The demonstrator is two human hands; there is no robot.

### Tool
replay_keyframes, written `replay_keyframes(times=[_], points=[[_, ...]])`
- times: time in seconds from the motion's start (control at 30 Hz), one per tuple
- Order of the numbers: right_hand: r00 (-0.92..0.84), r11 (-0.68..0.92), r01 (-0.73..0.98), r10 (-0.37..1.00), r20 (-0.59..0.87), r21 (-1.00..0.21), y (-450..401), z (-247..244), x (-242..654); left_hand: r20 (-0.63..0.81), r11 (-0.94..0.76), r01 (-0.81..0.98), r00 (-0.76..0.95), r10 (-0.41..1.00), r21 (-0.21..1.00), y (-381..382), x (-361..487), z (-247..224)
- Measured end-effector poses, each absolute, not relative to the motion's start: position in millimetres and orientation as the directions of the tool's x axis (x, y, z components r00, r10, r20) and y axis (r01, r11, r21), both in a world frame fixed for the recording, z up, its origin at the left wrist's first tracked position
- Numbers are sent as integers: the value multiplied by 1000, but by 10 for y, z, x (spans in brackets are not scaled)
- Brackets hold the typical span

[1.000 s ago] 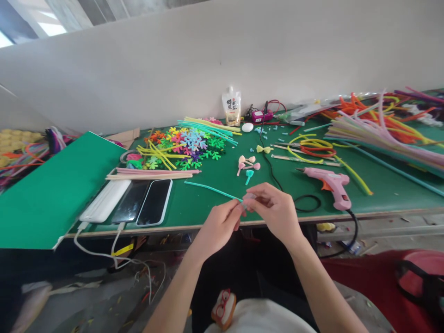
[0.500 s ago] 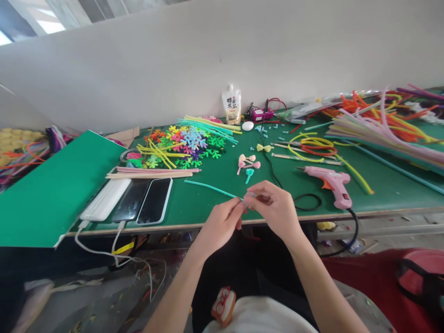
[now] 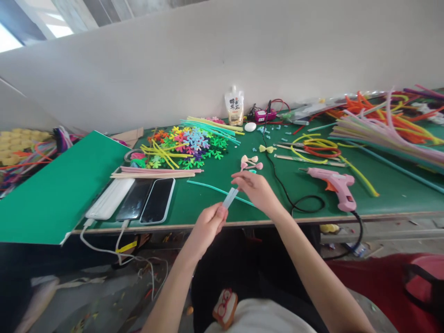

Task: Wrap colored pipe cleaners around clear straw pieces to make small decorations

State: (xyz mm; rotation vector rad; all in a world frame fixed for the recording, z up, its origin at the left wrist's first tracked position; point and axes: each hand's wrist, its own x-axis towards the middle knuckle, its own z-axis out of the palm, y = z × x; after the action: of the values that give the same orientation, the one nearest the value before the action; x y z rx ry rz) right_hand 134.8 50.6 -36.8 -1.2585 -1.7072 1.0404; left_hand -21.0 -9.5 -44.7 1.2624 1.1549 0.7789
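My left hand [image 3: 211, 221] is closed, its thumb pressed on the lower end of a flat, pale blue-grey strip [image 3: 229, 199] that looks split lengthwise; its exact kind is unclear. At the strip's upper end my right hand [image 3: 255, 188] has its fingers bent together, seemingly pinching that end. Beneath them a teal pipe cleaner [image 3: 211, 187] lies across the table edge area, passing behind the strip. Just beyond my right hand are small pink and cream bent pieces [image 3: 251, 162], and a teal piece [image 3: 252, 171] is mostly hidden by that hand.
A pink glue gun [image 3: 335, 182] lies right, its black cord looping nearby. Phones [image 3: 157, 201] and a white power bank [image 3: 110, 199] sit left beside a green board [image 3: 65, 189]. Colourful snowflake shapes [image 3: 194, 141] are piled behind; pipe cleaner bundles [image 3: 391, 134] lie far right.
My hands have drawn apart, the left moving down and left with the strip now exposed, the right upward. The teal pipe cleaner now lies on the table, free of my fingers.
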Motion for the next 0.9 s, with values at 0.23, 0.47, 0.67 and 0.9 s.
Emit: replay_keyframes(times=[0.23, 0.47, 0.67, 0.9], points=[[-395, 367, 885, 918, -45, -286, 636, -385, 865, -208, 148, 237, 250, 946, 960, -120, -343, -417], [-385, 372, 801, 920, 72, -469, 594, -118, 1173, -202, 86, 424, 237, 950, 902, -162, -431, -263], [-443, 601, 513, 797, 411, -613, 591, 268, 1676, -214, 31, 527, 290, 933, 849, -179, -423, -157], [-564, 723, 477, 688, 458, -499, 619, 364, 1814, -252, -31, 561, 420, 872, 827, -220, -389, -137]])
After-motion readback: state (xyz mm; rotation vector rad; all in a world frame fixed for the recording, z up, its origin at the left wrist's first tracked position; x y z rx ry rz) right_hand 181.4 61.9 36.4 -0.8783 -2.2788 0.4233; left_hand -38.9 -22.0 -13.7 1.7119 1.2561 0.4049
